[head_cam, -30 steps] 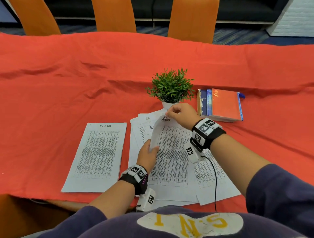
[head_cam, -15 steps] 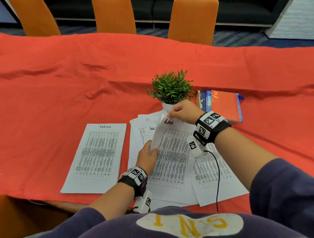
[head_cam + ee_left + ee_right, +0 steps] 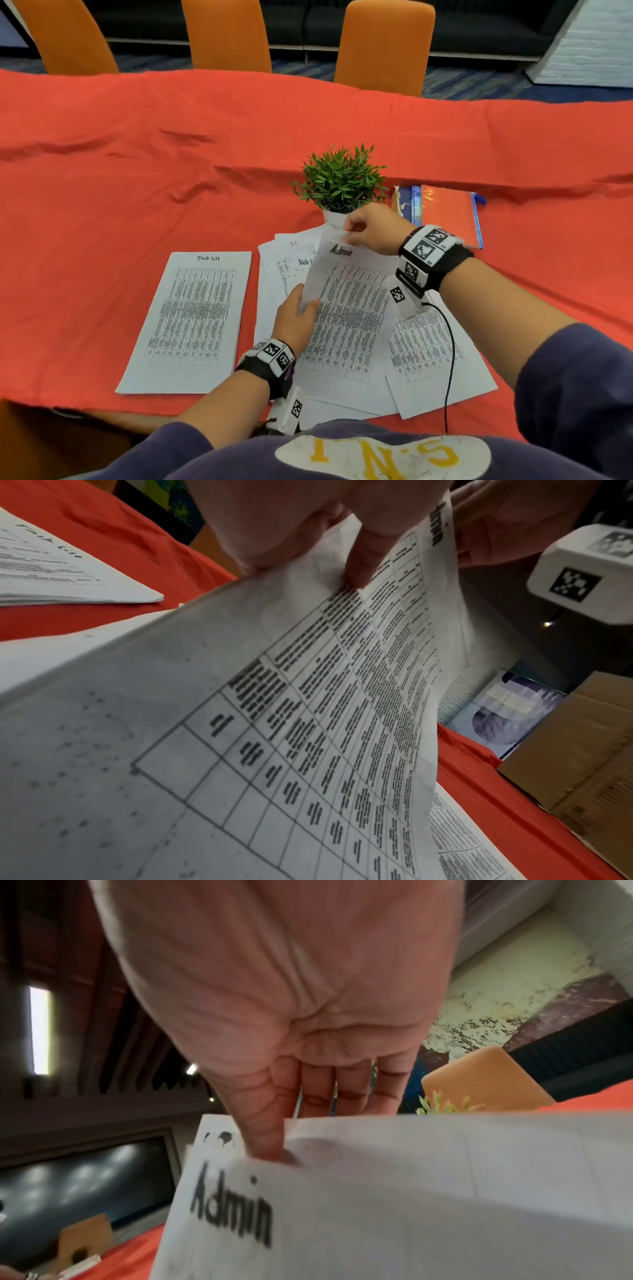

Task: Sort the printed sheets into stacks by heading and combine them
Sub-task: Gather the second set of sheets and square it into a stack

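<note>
**Clerk:** Item one, location?

**Me:** Admin sheet (image 3: 349,308), lifted off the loose pile (image 3: 428,346) just in front of the potted plant (image 3: 340,180). My right hand (image 3: 375,228) pinches its top edge beside the heading, thumb on the printed face. My left hand (image 3: 296,322) grips its left edge lower down, fingers curled behind.

**Clerk:** Handling?

**Me:** I judge it very light, limp, easily creased. It bows between my two grips. Best held at opposite edges, as now; one corner alone would let it flop.

**Clerk:** Material, form?

**Me:** Thin white paper, rectangular, matte, a dense black table under a bold heading.

**Clerk:** Item two?

**Me:** Task List stack (image 3: 191,318), left of the plant and nearer me, lying flat and squared.

**Clerk:** Surroundings?

**Me:** Red cloth (image 3: 137,154), soft and wrinkled; notebooks (image 3: 445,216) just right of the plant, glossy covers.
</note>
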Tool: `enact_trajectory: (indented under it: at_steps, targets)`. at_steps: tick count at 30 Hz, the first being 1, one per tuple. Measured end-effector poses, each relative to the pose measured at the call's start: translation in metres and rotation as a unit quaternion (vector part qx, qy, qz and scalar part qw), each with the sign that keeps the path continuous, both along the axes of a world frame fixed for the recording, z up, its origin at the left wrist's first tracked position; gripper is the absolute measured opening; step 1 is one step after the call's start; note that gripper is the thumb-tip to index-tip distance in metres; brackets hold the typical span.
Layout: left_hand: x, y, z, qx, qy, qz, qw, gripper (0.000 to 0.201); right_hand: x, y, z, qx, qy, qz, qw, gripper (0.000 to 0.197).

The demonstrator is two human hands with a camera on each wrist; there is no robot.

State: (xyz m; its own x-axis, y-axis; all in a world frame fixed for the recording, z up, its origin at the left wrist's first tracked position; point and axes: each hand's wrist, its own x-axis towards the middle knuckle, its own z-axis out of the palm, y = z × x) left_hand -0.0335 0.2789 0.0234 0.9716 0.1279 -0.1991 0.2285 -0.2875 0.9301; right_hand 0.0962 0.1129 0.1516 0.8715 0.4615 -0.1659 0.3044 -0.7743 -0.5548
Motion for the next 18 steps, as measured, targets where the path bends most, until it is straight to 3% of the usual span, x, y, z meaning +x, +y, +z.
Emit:
enact_trajectory:
  at_steps: [3,6,13,15,18]
  targets:
    - [0.001,0.0,0.0,0.007,-0.005,0.0,1.0,0.012,-0.003,0.0,0.021,0.0,-0.046,0.017,0.999,0.01]
    - [0.002,0.001,-0.002,0.018,-0.007,-0.001,1.0,0.01,-0.002,-0.008,0.05,0.025,-0.115,-0.021,0.993,0.005]
    - [0.006,0.016,-0.011,0.004,0.023,0.053,0.998,0.015,0.008,-0.065,0.123,0.206,-0.287,-0.106,0.929,0.012]
    - [0.009,0.025,-0.015,0.003,0.036,0.082,0.996,0.015,0.006,-0.082,0.138,0.217,-0.315,-0.102,0.918,0.014]
    - [0.013,0.041,-0.019,0.024,0.037,0.135,0.99,0.016,0.0,-0.106,0.156,0.189,-0.316,-0.08,0.926,0.015]
